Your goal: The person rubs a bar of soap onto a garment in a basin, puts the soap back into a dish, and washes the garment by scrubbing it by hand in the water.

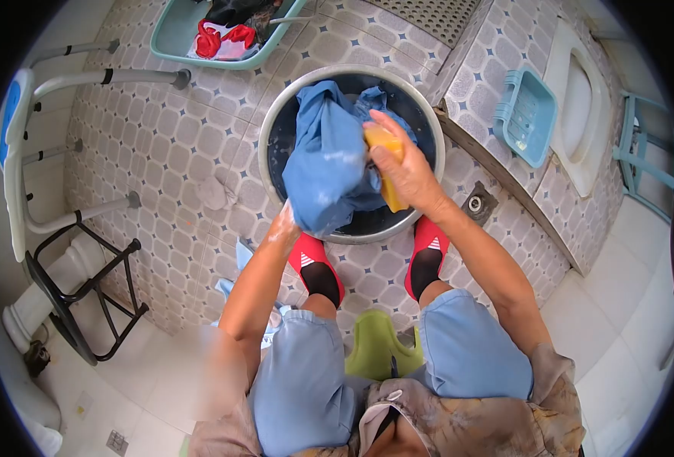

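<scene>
A wet blue garment point(323, 164) is bunched in a round metal basin point(437, 164) on the floor, with whitish suds on its surface. My right hand point(411, 174) is closed around a yellow bar of soap point(383, 139), held against or just over the garment's right side. On the left, my left hand point(289, 218) goes in under the cloth by the basin's near rim. The garment drapes over it and hides the fingers; suds wet the wrist. Dark water shows around the cloth.
A teal tub point(168, 53) with clothes stands at the upper left. A blue plastic basket point(523, 114) sits on the raised tiled step beside a squat toilet point(578, 107). A floor drain point(476, 203) lies right of the basin; a black-framed stool point(85, 297) stands left.
</scene>
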